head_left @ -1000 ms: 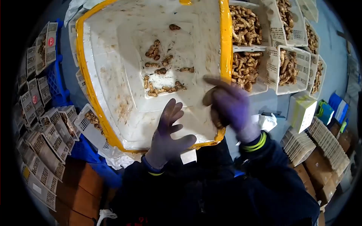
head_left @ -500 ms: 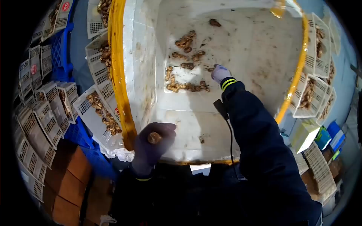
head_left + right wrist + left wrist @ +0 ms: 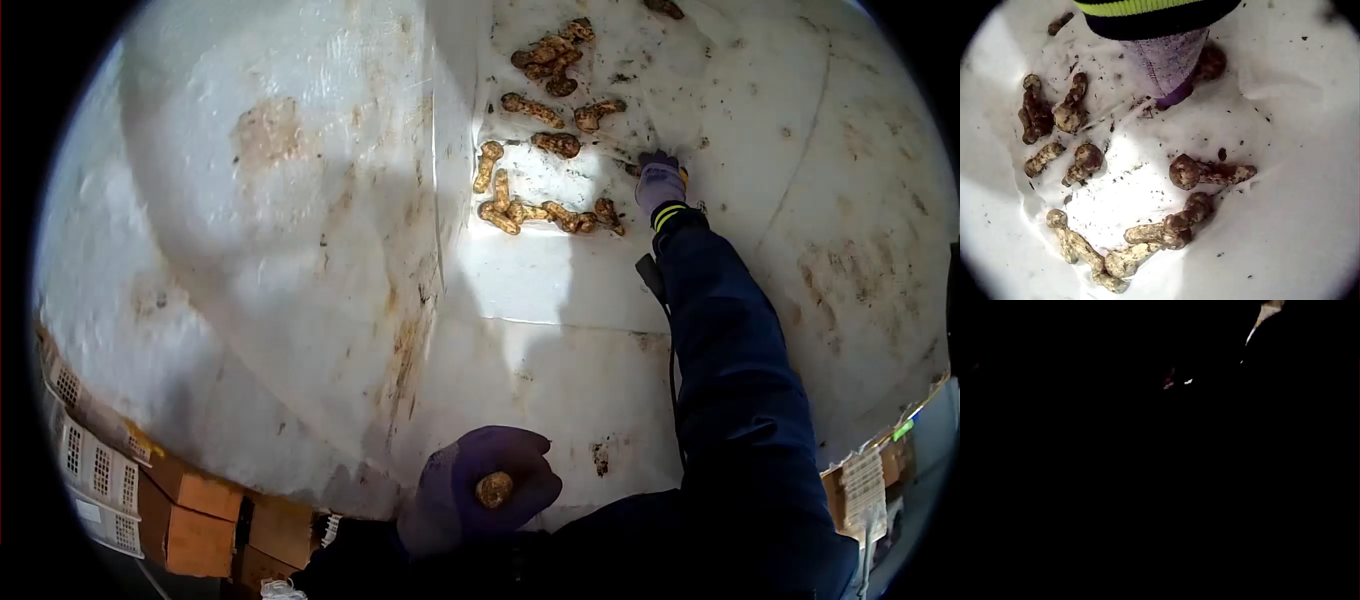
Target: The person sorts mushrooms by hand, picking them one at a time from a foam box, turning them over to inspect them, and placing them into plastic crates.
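Close to the body, the gloved left hand (image 3: 480,485) curls round a mushroom (image 3: 494,490), whose round end shows between thumb and fingers. Across the white box (image 3: 520,275), the gloved right hand (image 3: 662,185) reaches down to the box floor beside a brown mushroom (image 3: 632,168). In the right wrist view, a dark mushroom (image 3: 1212,61) shows partly behind the right hand (image 3: 1169,65); the fingertips are hidden, so a grip cannot be made out. Several knobbly mushrooms (image 3: 1085,162) lie spread on the floor. The left wrist view is almost wholly black.
High white box walls (image 3: 280,200) stand at the left and right. White perforated baskets (image 3: 100,470) and cardboard boxes (image 3: 200,535) sit outside at the lower left. A dark cable (image 3: 672,360) runs along the right sleeve.
The head view has moved closer over the box. From near the right rim, the right hand has reached down to the floor. The left hand, earlier spread and empty, now holds a mushroom.
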`<state>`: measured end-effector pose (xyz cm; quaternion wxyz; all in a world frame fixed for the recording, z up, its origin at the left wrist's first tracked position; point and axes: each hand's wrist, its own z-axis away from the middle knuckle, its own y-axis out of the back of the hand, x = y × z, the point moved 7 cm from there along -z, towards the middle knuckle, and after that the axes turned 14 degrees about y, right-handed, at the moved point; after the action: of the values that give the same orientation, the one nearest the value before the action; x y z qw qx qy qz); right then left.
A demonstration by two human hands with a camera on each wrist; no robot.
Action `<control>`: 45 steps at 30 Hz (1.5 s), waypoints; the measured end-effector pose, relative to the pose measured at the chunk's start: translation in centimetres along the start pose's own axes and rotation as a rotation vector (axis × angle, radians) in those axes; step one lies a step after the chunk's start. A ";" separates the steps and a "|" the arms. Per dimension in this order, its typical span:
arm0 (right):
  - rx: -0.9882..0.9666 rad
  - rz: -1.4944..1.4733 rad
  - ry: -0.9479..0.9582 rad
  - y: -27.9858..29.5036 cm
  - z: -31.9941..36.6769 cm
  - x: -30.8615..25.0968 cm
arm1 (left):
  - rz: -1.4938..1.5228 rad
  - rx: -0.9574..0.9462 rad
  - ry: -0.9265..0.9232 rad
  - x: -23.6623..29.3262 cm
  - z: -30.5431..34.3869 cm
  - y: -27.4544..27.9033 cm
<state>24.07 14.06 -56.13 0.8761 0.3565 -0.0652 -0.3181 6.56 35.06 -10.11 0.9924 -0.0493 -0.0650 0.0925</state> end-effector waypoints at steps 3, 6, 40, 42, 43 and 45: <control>-0.167 -0.096 -0.001 2.3 0.7 -0.7 | -0.010 -0.001 -0.026 0.6 -0.2 0.3; -0.142 -0.195 0.019 1.8 0.5 -0.5 | 0.015 -0.005 -0.017 0.3 -0.4 0.2; -0.333 -0.484 0.322 4.1 2.5 -21.3 | 0.031 -0.025 -0.011 -0.8 -0.8 0.0; -0.286 -0.487 0.321 1.9 2.3 -22.1 | -0.015 -0.051 -0.029 -0.5 -0.9 0.1; -0.240 -0.429 0.323 1.7 2.2 -22.2 | -0.033 -0.062 -0.051 -0.2 -1.0 0.1; -0.290 -0.415 0.308 0.7 2.3 -22.2 | -0.042 -0.059 -0.043 -0.2 -1.1 0.0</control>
<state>6.12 26.48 -51.51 0.8336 0.2775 0.1888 -0.4386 6.48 34.94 -11.24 0.9906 -0.0751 -0.0899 0.0705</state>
